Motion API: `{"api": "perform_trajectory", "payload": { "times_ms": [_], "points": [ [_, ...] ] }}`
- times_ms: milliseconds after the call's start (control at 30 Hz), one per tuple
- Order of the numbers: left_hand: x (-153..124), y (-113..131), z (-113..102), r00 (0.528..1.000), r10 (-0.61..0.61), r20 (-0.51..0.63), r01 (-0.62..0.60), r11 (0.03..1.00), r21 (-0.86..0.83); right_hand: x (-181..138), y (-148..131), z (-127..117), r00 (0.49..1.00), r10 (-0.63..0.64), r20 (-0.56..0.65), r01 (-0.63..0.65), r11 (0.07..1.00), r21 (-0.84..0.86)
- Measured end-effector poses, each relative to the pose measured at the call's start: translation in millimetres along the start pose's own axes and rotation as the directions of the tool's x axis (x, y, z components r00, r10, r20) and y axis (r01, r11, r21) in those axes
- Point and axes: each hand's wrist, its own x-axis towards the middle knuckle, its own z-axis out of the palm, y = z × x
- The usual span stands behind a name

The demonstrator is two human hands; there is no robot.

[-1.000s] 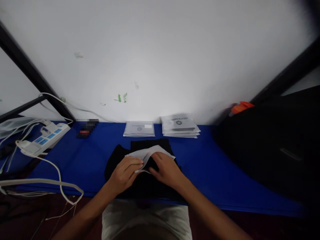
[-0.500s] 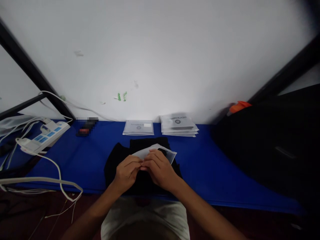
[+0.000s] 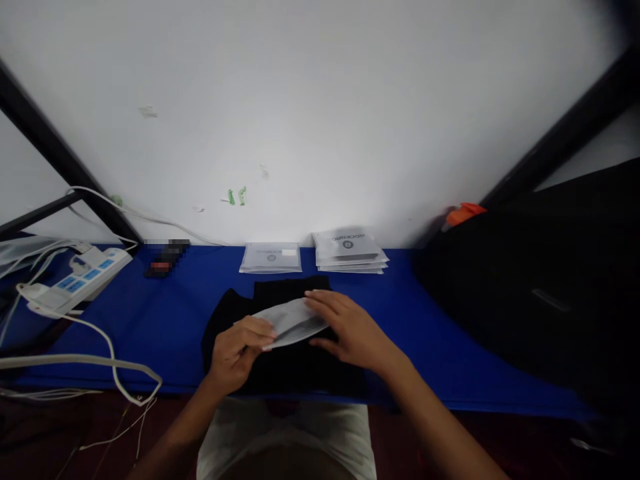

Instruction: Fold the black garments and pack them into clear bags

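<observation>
A folded black garment point(image 3: 273, 360) lies on the blue table point(image 3: 165, 320) in front of me. Just above it I hold a flat grey plastic bag point(image 3: 290, 320). My left hand point(image 3: 235, 353) pinches the bag's near left edge, fingers closed on it. My right hand point(image 3: 350, 330) rests on the bag's right end, fingers stretched over the top and thumb underneath.
Two stacks of grey packed bags point(image 3: 271, 258) point(image 3: 349, 249) lie against the white wall. A white power strip point(image 3: 83, 277) with cables sits at the left, a small dark object point(image 3: 163, 257) beside it. A large black mass point(image 3: 540, 287) with an orange item point(image 3: 463, 213) fills the right.
My hands were close together working the bag's opening. Now the right hand has slid to the bag's right end and flattened, and the bag lies flatter and wider.
</observation>
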Motion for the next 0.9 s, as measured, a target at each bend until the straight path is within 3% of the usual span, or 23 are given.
{"api": "perform_trajectory", "payload": {
  "times_ms": [67,133,233,300,367,433,500,600,700,767,900],
  "points": [
    [1,3,4,0.998,0.042,0.040,-0.042,0.999,0.005,10,-9,4,0.990,-0.054,0.131,0.052,0.998,0.017],
    [-1,5,0,0.998,0.039,0.038,-0.045,0.985,0.168,20,-7,3,0.981,-0.084,0.178,0.084,0.996,0.004],
    [-14,6,-16,0.994,-0.112,0.019,0.088,0.869,0.487,32,25,-11,0.998,-0.057,0.038,0.062,0.989,-0.131],
    [-31,6,-29,0.964,-0.246,0.104,0.143,0.804,0.577,37,62,-24,0.991,0.003,-0.134,-0.040,0.961,-0.274],
    [-50,5,-40,0.899,-0.341,0.273,0.109,0.781,0.615,39,103,-33,0.974,0.091,-0.209,-0.166,0.911,-0.378],
    [-65,4,-47,0.807,-0.407,0.429,0.048,0.768,0.638,37,141,-33,0.965,0.212,-0.152,-0.259,0.859,-0.441],
    [-72,3,-51,0.726,-0.455,0.515,0.014,0.759,0.651,33,170,-26,0.954,0.295,-0.057,-0.288,0.845,-0.450],
    [-70,0,-49,0.658,-0.494,0.569,0.003,0.756,0.654,27,193,-16,0.937,0.349,0.011,-0.310,0.847,-0.431],
    [-61,-8,-44,0.621,-0.511,0.594,-0.005,0.755,0.656,25,195,-15,0.926,0.378,0.024,-0.335,0.847,-0.414],
    [-56,-13,-39,0.623,-0.506,0.596,-0.010,0.757,0.654,24,185,-18,0.933,0.359,-0.025,-0.337,0.847,-0.412],
    [-60,-15,-34,0.700,-0.496,0.514,0.037,0.744,0.667,6,132,-14,0.950,0.259,-0.173,-0.306,0.882,-0.358]
  ]
}}
